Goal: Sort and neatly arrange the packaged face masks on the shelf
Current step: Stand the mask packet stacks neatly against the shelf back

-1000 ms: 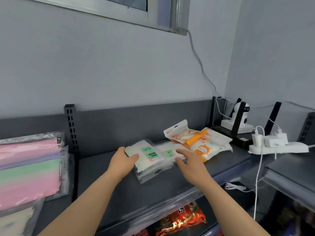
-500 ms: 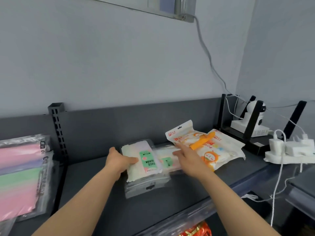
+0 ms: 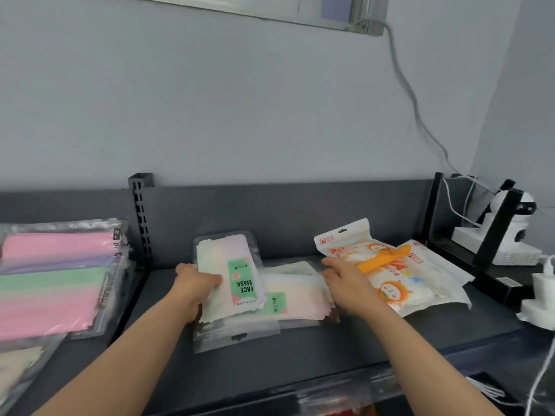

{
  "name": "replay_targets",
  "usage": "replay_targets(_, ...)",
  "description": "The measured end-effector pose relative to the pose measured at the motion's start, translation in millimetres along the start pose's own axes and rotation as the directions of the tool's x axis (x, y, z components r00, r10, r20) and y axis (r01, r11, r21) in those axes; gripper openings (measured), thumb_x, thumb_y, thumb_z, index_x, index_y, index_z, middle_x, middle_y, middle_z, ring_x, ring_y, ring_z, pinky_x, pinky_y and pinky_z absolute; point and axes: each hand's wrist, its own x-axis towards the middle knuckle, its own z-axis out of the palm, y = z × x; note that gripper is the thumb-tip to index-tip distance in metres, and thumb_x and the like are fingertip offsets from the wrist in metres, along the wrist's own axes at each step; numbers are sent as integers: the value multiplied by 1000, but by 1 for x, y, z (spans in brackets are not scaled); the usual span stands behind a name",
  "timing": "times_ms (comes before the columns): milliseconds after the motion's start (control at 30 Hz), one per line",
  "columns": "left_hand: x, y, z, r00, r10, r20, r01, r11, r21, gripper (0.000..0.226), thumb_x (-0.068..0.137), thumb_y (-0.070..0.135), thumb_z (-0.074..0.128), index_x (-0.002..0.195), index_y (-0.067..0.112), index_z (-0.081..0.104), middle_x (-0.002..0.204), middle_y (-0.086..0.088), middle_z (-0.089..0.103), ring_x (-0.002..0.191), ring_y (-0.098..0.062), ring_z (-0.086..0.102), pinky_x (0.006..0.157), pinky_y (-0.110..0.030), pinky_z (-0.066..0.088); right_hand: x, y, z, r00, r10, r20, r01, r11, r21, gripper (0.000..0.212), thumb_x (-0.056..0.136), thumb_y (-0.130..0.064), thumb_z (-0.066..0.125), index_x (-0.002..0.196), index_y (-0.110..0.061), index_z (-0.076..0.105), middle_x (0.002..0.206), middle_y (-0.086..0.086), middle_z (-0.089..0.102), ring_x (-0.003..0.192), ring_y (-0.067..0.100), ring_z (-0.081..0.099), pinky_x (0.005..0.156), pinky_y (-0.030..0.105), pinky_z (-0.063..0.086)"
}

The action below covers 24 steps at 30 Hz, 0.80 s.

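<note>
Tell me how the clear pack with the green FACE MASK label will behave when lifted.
Probably floppy: the clear plastic pack with the green label is thin film with an empty flap. Likely light: the left hand alone grips it. Its glossy film may slide.

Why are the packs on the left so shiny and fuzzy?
Head view: light glares off the clear wrap of the pink and green packs; the wide lens smears that edge; the label on the pack in the left hand is sharp enough to read.
</note>
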Motion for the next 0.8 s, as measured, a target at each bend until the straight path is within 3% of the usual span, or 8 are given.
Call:
replay_targets(100, -6, -5, 6, 999, -18, -43, 16, 999, -49, 55, 86, 0, 70, 128, 2, 35, 115, -21, 62, 89, -36, 67, 64, -44, 57, 0, 5, 2, 997, -35, 63, 42, 994, -101, 34, 101, -23, 31, 129, -30, 50, 128, 0, 52, 124, 20, 47, 103, 31, 39)
replay_targets(200, -13, -12, 10, 998, -51, -48, 47, 996, -76, 62, 81, -1, 73, 130, 0, 36, 114, -23, 63, 91, -39, 68, 73, -53, 60, -8, 6, 7, 994, -63, 84, 73, 989, -125, 43, 101, -23, 30, 143, -25, 41, 137, 1, 51, 117, 17, 50, 87, 27, 42)
replay_targets(333, -21, -24, 11, 986, -113, -125, 82, 969, -233, 47, 84, -5, 68, 126, -7, 47, 114, -24, 65, 87, -39, 68, 57, -43, 58, -9, 7, -1, 999, -47, 28, 49, 996, -69, 44, 99, -17, 37, 142, -22, 43, 137, 3, 52, 119, 21, 52, 98, 37, 48)
replay_targets(433, -30, -25, 12, 960, -134, -246, 57, 953, -297, 47, 91, 2, 57, 134, -4, 40, 120, -19, 61, 93, -32, 63, 67, -34, 51, -8, 11, -11, 999, -9, 37, 8, 1000, 18, 44, 98, -13, 40, 141, -20, 43, 140, 4, 50, 123, 24, 50, 102, 41, 46)
replay_targets(533, -50, -21, 17, 965, -12, -261, -12, 996, -87, 63, 90, 1, 58, 144, -1, 26, 124, -20, 54, 89, -28, 55, 72, -36, 49, -11, 11, -12, 996, -44, 75, 39, 997, 61, 41, 101, -19, 37, 141, -21, 45, 144, 1, 45, 128, 21, 45, 106, 36, 40)
replay_targets(633, -68, -22, 19, 990, 63, -129, -47, 991, 125, 91, 85, 8, 70, 151, 9, 8, 133, -16, 46, 110, -34, 55, 89, -45, 52, -21, 8, -6, 987, -115, 111, 97, 984, 151, 40, 103, -26, 37, 141, -22, 45, 146, -5, 43, 120, 9, 43, 94, 23, 36)
replay_targets(800, -78, -20, 9, 982, 166, -86, -87, 813, 576, 94, 75, 48, 79, 148, 13, 31, 152, -14, 23, 140, -34, 25, 114, -43, 30, -37, 6, 0, 974, -150, 169, 118, 975, 187, 45, 103, -30, 36, 147, -24, 37, 150, -6, 38, 127, 9, 42, 96, 18, 30)
